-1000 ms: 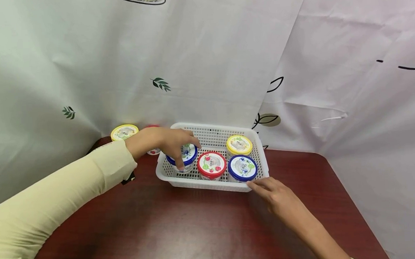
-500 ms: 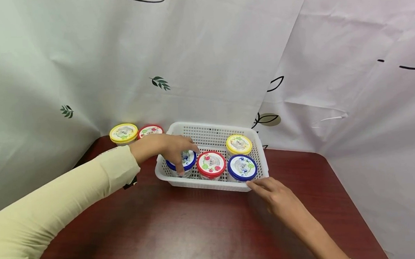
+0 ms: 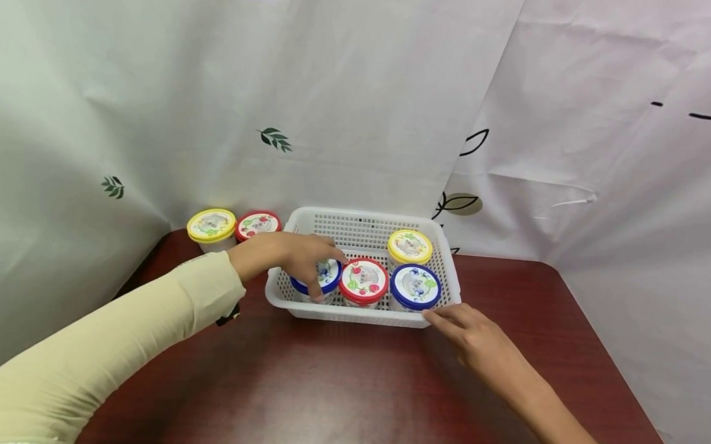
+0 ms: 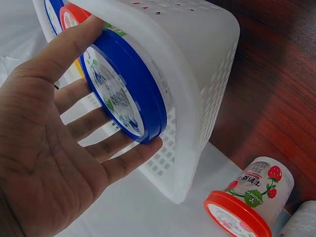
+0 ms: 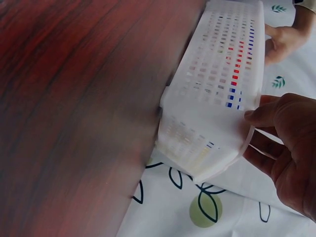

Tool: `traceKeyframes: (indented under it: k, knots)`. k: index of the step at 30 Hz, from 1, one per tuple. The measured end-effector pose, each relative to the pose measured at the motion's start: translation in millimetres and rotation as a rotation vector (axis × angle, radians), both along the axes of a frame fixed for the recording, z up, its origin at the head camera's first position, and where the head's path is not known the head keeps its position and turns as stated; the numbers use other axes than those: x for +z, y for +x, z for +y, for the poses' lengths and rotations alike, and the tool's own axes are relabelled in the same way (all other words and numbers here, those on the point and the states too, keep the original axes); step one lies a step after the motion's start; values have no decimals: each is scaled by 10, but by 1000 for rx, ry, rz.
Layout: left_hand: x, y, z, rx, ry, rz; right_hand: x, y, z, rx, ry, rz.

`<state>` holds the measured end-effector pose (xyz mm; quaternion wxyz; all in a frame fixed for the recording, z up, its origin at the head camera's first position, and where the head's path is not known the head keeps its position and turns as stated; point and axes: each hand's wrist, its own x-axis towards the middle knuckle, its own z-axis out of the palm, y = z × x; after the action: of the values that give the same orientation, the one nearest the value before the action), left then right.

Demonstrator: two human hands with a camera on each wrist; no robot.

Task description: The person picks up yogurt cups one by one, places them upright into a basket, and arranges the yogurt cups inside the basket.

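In the head view a white plastic basket (image 3: 342,314) holds several lidded tubs. My left hand (image 3: 303,257) reaches over its left end and holds a blue-lidded tub (image 3: 329,274) by the lid. The left wrist view shows thumb and fingers spread around that blue lid (image 4: 116,89). Right beside this tub stands a red-lidded tub (image 3: 363,280). My right hand (image 3: 476,340) pinches the basket's front right rim. In the right wrist view its thumb lies outside the basket wall (image 5: 207,118), with the fingers inside.
A second blue-lidded tub (image 3: 416,286) and a yellow-lidded tub (image 3: 410,246) fill the basket's right end. Left of the basket, another yellow-lidded tub (image 3: 212,226) and red-lidded tub (image 3: 258,224) stand on the dark red table (image 3: 340,384). A white patterned curtain (image 3: 356,114) hangs behind.
My left hand and the blue-lidded tub have moved slightly nearer, then right towards the red-lidded tub. The red-lidded tub outside the basket is less covered by my arm. My right hand stays put.
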<state>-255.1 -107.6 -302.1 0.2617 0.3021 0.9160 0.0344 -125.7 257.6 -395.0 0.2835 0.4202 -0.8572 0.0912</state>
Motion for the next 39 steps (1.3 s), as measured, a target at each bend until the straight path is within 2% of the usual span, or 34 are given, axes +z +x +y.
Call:
traceKeyframes:
  k: [7, 16, 26, 39]
  knots:
    - [1, 10, -61, 2, -22, -1, -4, 3, -1, 1, -3, -7]
    - [-87, 13, -72, -23, -20, -23, -6, -1, -2, 1, -1, -10]
    - [-134, 9, -63, -2, -6, -10, -7, 4, -2, -1, 1, -9]
    - [-119, 30, -103, 9, -9, -15, -4, 10, -2, -3, 3, -10]
